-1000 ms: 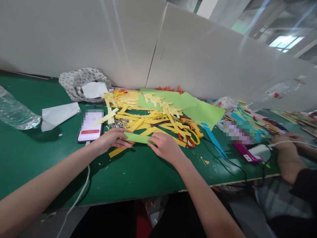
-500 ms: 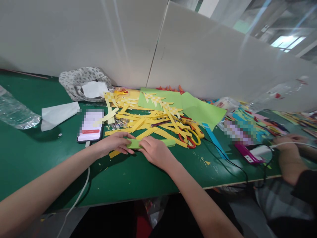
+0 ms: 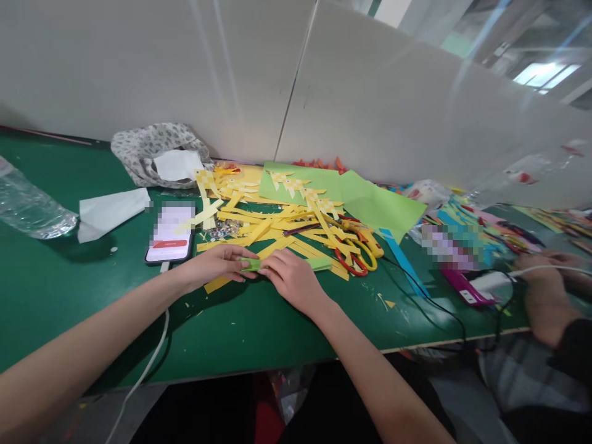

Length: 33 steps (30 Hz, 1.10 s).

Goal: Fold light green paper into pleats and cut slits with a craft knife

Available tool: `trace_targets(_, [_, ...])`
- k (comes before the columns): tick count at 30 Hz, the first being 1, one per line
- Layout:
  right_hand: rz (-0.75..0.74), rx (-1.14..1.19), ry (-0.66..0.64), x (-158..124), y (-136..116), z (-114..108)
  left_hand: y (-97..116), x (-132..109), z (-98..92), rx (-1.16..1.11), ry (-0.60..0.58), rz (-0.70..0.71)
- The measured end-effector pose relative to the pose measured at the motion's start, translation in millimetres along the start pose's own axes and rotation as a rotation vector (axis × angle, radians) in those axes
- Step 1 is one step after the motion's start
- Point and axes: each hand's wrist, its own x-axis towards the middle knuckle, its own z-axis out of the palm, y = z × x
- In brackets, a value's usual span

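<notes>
A folded strip of light green paper [image 3: 319, 264] lies level between my hands, just above the green table. My left hand [image 3: 224, 265] pinches its left end with thumb and fingers. Over its middle, my right hand [image 3: 289, 274] is closed on the paper, and the strip's right end sticks out past the knuckles. Behind the hands is a heap of yellow paper strips [image 3: 263, 231]. Scissors with red and yellow handles [image 3: 363, 256] lie right of my right hand. Woven yellow-and-white paper fish shapes [image 3: 296, 188] rest on light green sheets [image 3: 374, 203] at the back.
A phone [image 3: 170, 237] on a white cable lies left of my hands, near a plastic bottle [image 3: 34, 206] and a patterned cloth bag [image 3: 139, 157]. To the right are a blue strip [image 3: 404, 262], a magenta power bank [image 3: 462, 288], black cables and another person's hands [image 3: 541, 271].
My hands stay on the green strip. It has tilted or narrowed between my fingers, showing less of its face. The view has shifted very slightly.
</notes>
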Motion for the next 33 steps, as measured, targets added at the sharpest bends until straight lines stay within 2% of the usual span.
trace_targets(2, [0.051,0.041,0.035,0.0,2.0,1.8,-1.1,0.3,0.6,0.004,-0.011,0.023])
trace_targets(6, [0.156,0.121,0.022,1.2,6.2,4.9,-9.4,4.8,3.3,0.112,-0.015,0.144])
trace_targets(12, [0.243,0.223,0.031,3.5,7.6,7.8,-19.1,9.1,7.3,0.34,0.132,0.296])
trace_targets(17, [0.281,0.272,0.046,4.5,7.7,8.1,-18.8,6.2,10.0,0.424,0.185,0.373])
trace_targets(21, [0.283,0.273,0.05,4.8,6.8,9.0,-19.5,5.4,11.0,0.481,0.209,0.42])
trace_targets(25, [0.266,0.212,0.084,4.5,4.3,9.2,-16.6,3.0,10.6,0.684,0.291,0.514])
trace_targets(29, [0.147,0.061,0.185,3.3,4.3,0.1,-11.5,-0.6,9.7,0.76,0.332,0.631])
trace_targets(31, [0.098,0.029,0.164,2.1,6.2,-7.1,-10.2,-1.3,9.2,0.764,0.312,0.666])
trace_targets(33, [0.089,0.02,0.073,0.7,8.4,-13.4,-10.0,-0.9,8.6,0.768,0.305,0.683])
